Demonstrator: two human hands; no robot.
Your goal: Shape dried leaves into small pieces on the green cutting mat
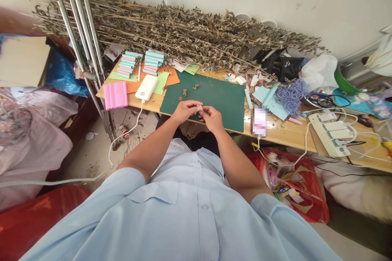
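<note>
From the head camera, the left hand (184,111) and the right hand (212,118) meet just above the near edge of the dark green rectangular cutting mat (211,98), fingertips pinched together on a small pale pink piece (199,108) held between them; what the piece is cannot be told at this size. Small brown dried bits (190,89) lie on the mat just beyond the hands. To the left on the wooden table (284,132) lie a white power bank with a cable (147,87), a ribbed pink foam block (115,95) and stacks of teal and pink strips (141,63). A long bundle of dried leafy stalks (183,32) runs along the wall behind. A white power strip (332,134) sits well to the right
</note>
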